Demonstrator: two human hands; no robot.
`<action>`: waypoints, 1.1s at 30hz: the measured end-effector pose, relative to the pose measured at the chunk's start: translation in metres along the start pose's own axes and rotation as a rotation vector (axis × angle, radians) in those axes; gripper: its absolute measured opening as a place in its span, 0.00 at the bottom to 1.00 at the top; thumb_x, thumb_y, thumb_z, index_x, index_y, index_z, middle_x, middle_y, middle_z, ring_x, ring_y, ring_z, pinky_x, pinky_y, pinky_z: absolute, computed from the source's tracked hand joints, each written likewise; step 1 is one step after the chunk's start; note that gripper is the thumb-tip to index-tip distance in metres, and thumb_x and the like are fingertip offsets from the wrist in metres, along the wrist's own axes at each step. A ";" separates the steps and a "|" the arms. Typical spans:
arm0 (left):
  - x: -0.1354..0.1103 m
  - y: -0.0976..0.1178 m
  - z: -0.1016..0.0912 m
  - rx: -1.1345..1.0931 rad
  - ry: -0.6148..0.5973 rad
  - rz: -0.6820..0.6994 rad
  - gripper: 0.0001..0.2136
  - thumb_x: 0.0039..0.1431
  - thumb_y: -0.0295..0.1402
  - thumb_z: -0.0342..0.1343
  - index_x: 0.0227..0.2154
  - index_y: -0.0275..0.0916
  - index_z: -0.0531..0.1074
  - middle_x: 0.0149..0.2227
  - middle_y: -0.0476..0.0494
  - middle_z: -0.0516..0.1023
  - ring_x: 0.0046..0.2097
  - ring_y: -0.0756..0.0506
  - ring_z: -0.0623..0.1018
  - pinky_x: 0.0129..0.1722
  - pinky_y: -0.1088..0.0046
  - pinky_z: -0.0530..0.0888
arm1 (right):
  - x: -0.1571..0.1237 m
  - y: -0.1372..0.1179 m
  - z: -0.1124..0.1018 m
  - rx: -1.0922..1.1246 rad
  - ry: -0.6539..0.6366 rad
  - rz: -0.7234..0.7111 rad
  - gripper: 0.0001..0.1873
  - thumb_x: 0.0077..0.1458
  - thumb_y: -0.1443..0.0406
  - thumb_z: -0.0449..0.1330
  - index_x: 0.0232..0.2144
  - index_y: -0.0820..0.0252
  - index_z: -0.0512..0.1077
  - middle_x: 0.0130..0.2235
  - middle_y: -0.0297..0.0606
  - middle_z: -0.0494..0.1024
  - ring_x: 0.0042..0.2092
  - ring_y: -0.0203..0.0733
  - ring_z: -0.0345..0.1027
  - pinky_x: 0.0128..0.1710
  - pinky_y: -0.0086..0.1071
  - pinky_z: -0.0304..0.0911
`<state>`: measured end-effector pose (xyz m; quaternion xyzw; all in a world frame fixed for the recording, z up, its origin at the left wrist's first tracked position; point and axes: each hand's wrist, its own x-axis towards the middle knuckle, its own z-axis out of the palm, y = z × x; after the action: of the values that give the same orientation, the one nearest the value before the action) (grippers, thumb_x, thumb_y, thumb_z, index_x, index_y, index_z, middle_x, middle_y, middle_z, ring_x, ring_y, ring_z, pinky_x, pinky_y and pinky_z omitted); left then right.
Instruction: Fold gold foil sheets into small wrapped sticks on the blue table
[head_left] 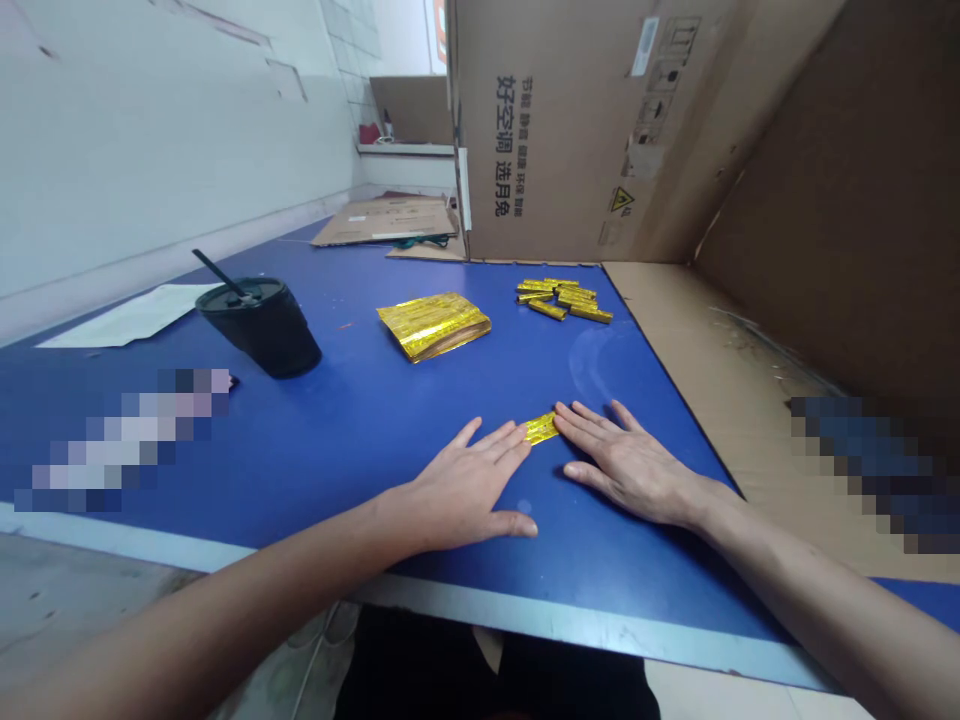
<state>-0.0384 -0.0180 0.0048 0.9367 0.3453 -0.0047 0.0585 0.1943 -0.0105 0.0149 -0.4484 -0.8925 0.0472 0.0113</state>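
A small sheet of gold foil paper [541, 429] lies flat on the blue table, its two ends under my fingertips. My left hand [472, 485] rests on its left end, fingers stretched out and thumb apart. On the opposite end lie the outstretched fingers of my right hand [626, 460]. Both palms face down. Beyond them sits a stack of gold foil sheets [435, 325], with brownish edges showing on its near side. Several narrow folded gold foil strips [564, 297] form a loose pile at the back right.
A black cup [262, 330] with a lid and straw stands at the left, near a white sheet of paper [127, 318]. Large cardboard panels [570, 130] rise at the back and right. Flat cardboard [386, 220] lies behind. Blurred patches hide items at both sides.
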 end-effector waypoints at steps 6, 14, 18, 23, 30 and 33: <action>0.002 -0.001 -0.003 0.012 0.012 -0.018 0.31 0.56 0.53 0.38 0.56 0.36 0.53 0.60 0.37 0.51 0.62 0.43 0.50 0.58 0.57 0.43 | 0.004 -0.001 0.003 -0.092 0.074 -0.005 0.24 0.59 0.56 0.42 0.54 0.58 0.60 0.58 0.38 0.58 0.60 0.51 0.45 0.55 0.58 0.40; -0.003 0.002 -0.008 0.017 -0.040 -0.012 0.35 0.55 0.55 0.35 0.58 0.33 0.47 0.61 0.37 0.45 0.62 0.42 0.43 0.57 0.55 0.43 | 0.001 -0.006 0.002 -0.038 0.059 -0.017 0.32 0.56 0.49 0.42 0.56 0.61 0.55 0.59 0.44 0.56 0.60 0.51 0.44 0.55 0.58 0.39; 0.010 0.012 -0.006 0.026 -0.010 0.015 0.43 0.50 0.60 0.34 0.59 0.29 0.40 0.62 0.33 0.40 0.63 0.40 0.40 0.58 0.55 0.42 | -0.002 -0.007 0.002 -0.013 0.045 -0.024 0.35 0.55 0.47 0.42 0.58 0.62 0.52 0.60 0.46 0.54 0.60 0.52 0.43 0.55 0.57 0.39; 0.020 0.011 -0.004 0.003 -0.055 0.002 0.44 0.50 0.60 0.34 0.60 0.29 0.37 0.62 0.33 0.37 0.62 0.40 0.38 0.57 0.54 0.42 | -0.003 -0.006 0.003 -0.004 0.033 -0.021 0.36 0.54 0.47 0.42 0.59 0.61 0.50 0.60 0.45 0.52 0.61 0.51 0.41 0.56 0.56 0.39; -0.003 -0.001 -0.005 0.013 -0.099 -0.014 0.40 0.52 0.58 0.34 0.60 0.32 0.38 0.62 0.36 0.36 0.63 0.40 0.39 0.57 0.54 0.41 | -0.002 -0.004 0.004 -0.015 0.031 -0.009 0.34 0.55 0.48 0.42 0.58 0.59 0.51 0.60 0.43 0.52 0.61 0.52 0.41 0.56 0.56 0.39; -0.007 -0.003 -0.003 0.013 -0.080 -0.014 0.40 0.53 0.58 0.34 0.60 0.33 0.38 0.62 0.36 0.37 0.63 0.41 0.39 0.57 0.54 0.42 | -0.003 -0.003 0.004 -0.011 0.039 -0.009 0.33 0.55 0.48 0.42 0.59 0.57 0.50 0.61 0.42 0.52 0.61 0.52 0.42 0.55 0.57 0.39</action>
<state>-0.0462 -0.0200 0.0073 0.9336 0.3493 -0.0447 0.0661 0.1932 -0.0147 0.0110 -0.4452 -0.8944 0.0336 0.0265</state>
